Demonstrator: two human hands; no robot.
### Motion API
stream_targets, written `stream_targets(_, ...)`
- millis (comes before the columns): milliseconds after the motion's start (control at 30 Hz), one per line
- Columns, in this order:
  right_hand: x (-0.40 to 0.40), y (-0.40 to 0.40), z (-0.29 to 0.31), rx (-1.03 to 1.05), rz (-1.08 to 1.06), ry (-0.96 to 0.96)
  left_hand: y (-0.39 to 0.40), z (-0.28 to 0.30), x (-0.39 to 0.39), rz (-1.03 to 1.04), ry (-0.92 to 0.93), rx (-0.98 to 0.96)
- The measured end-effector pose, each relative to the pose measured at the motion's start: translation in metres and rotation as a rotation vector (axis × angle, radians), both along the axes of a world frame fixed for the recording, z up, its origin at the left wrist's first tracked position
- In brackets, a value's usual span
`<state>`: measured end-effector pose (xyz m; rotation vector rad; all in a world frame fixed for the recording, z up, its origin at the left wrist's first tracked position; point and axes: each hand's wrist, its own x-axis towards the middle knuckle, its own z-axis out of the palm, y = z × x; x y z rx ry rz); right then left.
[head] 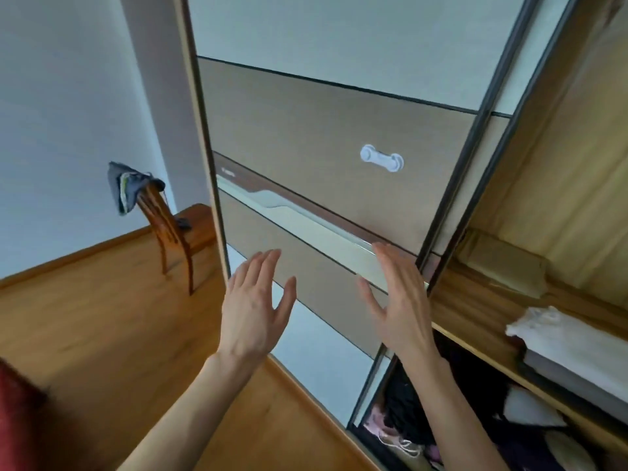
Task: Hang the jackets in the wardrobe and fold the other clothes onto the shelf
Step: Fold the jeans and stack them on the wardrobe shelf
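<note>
My left hand [255, 305] and my right hand [399, 300] are raised side by side in front of the wardrobe's sliding door [323, 124], fingers straight, holding nothing. The right hand is close to the door's dark edge frame [452, 205]. Right of that frame the wardrobe stands open: a wooden shelf [475, 311] carries folded white and grey clothes [574, 348]. Below the shelf lie dark and pink garments [407, 423]. A grey garment [127, 185] hangs over the back of a wooden chair [173, 229] at the left.
A white handle-like fitting [381, 158] sits on the door's brown panel. A beige folded item [503, 266] lies at the back of the shelf. Wooden floor [102, 317] spreads to the left; something red [17, 419] shows at the lower left edge.
</note>
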<state>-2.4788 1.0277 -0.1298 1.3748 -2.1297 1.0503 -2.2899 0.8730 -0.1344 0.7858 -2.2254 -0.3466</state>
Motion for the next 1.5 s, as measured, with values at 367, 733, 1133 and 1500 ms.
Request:
stream_targets(367,0.125,-0.199,0.019,0.089,0.299,0.037,-0.134,0.011,0.181,0.391,0.027,-0.023)
stream_targets(733,0.156,-0.401,0.01,0.022,0.459,0.014,-0.293,0.021,0.219,0.555,-0.021,-0.048)
stream_targets(1133,0.146,-0.581,0.024,0.073,0.534,0.08,-0.442,0.029,0.213,0.644,-0.006,-0.072)
stream_targets(1500,0.159,-0.735,0.007,0.065,0.521,0.143,-0.605,0.017,0.225,0.639,-0.032,-0.102)
